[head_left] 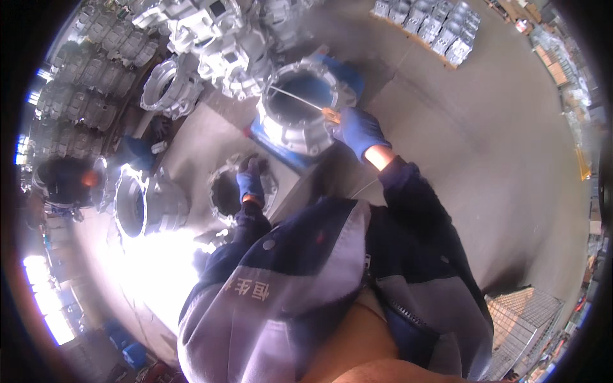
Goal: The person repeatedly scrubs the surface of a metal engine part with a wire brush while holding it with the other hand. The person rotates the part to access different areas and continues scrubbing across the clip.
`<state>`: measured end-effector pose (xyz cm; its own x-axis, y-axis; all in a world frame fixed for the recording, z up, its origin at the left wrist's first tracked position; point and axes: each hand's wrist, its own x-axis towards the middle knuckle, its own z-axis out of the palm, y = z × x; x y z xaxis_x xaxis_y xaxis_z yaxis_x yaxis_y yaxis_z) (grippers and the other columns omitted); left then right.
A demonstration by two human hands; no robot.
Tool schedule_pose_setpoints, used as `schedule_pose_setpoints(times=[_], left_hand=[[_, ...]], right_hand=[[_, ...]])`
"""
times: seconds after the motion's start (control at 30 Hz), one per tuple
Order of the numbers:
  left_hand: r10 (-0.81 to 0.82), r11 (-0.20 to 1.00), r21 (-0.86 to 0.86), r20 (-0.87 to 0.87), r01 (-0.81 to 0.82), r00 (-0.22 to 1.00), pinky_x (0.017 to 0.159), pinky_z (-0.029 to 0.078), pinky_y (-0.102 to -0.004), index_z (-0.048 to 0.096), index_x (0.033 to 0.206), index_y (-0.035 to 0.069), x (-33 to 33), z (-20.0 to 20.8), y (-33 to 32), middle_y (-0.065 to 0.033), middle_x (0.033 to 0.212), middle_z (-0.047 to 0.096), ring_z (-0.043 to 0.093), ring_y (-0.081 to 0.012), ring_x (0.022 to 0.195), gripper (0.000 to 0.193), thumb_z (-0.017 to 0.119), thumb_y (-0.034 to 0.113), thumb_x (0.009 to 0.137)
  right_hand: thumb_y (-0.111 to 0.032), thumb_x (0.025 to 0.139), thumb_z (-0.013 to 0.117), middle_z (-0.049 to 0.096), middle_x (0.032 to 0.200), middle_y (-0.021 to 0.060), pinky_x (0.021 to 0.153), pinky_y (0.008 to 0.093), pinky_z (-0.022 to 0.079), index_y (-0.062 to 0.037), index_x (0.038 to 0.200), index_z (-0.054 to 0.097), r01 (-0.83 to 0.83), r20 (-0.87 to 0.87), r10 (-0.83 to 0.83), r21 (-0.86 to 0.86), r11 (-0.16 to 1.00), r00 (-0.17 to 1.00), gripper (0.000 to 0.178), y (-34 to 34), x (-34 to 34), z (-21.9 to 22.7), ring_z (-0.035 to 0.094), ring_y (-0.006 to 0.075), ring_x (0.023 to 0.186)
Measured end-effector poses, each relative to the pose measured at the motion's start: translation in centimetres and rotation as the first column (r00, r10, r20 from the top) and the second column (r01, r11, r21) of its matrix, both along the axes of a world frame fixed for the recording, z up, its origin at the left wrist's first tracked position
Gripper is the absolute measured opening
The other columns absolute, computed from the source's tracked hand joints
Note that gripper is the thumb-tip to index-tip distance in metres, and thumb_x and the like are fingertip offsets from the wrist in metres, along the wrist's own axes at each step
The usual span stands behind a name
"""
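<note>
In my gloved right hand [361, 132] is a slim file-like tool [295, 97] with a long thin metal shaft and an orange-brown handle. Its shaft reaches across the open mouth of a large ring-shaped metal housing [285, 131], which rests on a blue support [281, 151]. My gloved left hand [251, 182] is lower and to the left, fingers bent over the rim of a second round metal housing [220, 205]. That housing has a wide dark opening, and my hand and sleeve cover part of it.
Stacked castings [217, 45] rise just beyond the housing, and more stand in rows at the far left. Another housing [137, 204] lies left, near glaring light. A second person's dark-gloved hand [159, 127] shows there. A pallet of metal parts [434, 29] and a wire cage [527, 322] stand right.
</note>
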<state>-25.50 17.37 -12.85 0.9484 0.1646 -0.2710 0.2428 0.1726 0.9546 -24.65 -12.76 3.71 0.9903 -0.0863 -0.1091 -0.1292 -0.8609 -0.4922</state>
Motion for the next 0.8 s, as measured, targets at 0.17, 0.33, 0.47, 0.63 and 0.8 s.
schedule_pose_setpoints(times=[0.17, 0.33, 0.47, 0.63, 0.8], left_hand=[[-0.363, 0.921, -0.059, 0.221, 0.384, 0.905, 0.074, 0.052, -0.0317, 0.062, 0.114, 0.004, 6.7, 3.8, -3.9, -0.0096, 0.084, 0.065, 0.064, -0.0185, 0.076, 0.034, 0.051, 0.031, 0.095], [-0.459, 0.843, -0.086, 0.402, 0.531, 0.793, 0.096, 0.043, -0.0359, 0.053, 0.125, 0.009, 17.3, -1.4, -11.2, -0.0101, 0.125, 0.057, 0.053, -0.0229, 0.113, 0.031, 0.046, 0.020, 0.097], [-0.526, 0.747, -0.499, -0.041, 0.439, 0.849, 0.094, 0.042, -0.0350, 0.038, 0.139, 0.008, 24.8, -5.1, -18.0, -0.0114, 0.140, 0.045, 0.049, -0.0266, 0.118, 0.053, 0.046, 0.039, 0.097], [-0.562, 0.721, -0.401, 0.138, 0.565, 0.815, 0.068, 0.050, -0.0286, 0.064, 0.101, 0.012, 28.6, -6.5, -23.4, -0.0003, 0.090, 0.065, 0.059, -0.0169, 0.075, 0.042, 0.053, 0.050, 0.091], [-0.572, 0.772, -0.280, 0.083, 0.570, 0.816, 0.070, 0.051, -0.0308, 0.063, 0.105, 0.009, 29.4, -5.6, -23.3, -0.0012, 0.092, 0.065, 0.061, -0.0170, 0.077, 0.034, 0.042, 0.035, 0.099]], right_hand=[[-0.040, 0.080, 0.066, 0.066, 0.086, 0.0221, 0.074, 0.0429, 0.050, -0.0017, 0.095, 0.066, 0.177, 0.061, -0.182, 0.069, 0.982, 0.981, 0.041, -4.2, 0.6, 0.5, 0.063, 0.0399, 0.085], [-0.039, 0.086, 0.059, 0.066, 0.092, 0.0206, 0.072, 0.0414, 0.050, -0.0057, 0.096, 0.066, 0.416, -0.242, -0.372, 0.163, 0.895, 0.896, 0.036, -8.8, -6.2, -0.6, 0.063, 0.0362, 0.083], [-0.014, 0.089, 0.062, 0.065, 0.098, 0.0097, 0.064, 0.0318, 0.053, -0.0012, 0.125, 0.055, 0.453, -0.388, -0.251, 0.836, 0.308, 0.887, 0.039, -11.3, -14.3, -3.1, 0.064, 0.0155, 0.078], [-0.013, 0.092, 0.060, 0.063, 0.108, 0.0112, 0.073, 0.0347, 0.054, -0.0002, 0.127, 0.049, 0.306, -0.201, -0.618, 0.950, 0.068, 0.760, 0.039, -10.0, -19.1, -8.8, 0.065, 0.0207, 0.087], [-0.027, 0.090, 0.060, 0.059, 0.111, 0.0135, 0.079, 0.0364, 0.051, -0.0070, 0.130, 0.043, 0.632, 0.127, -0.757, 0.472, 0.614, 0.641, 0.048, -10.1, -20.4, -9.1, 0.064, 0.0240, 0.094]])
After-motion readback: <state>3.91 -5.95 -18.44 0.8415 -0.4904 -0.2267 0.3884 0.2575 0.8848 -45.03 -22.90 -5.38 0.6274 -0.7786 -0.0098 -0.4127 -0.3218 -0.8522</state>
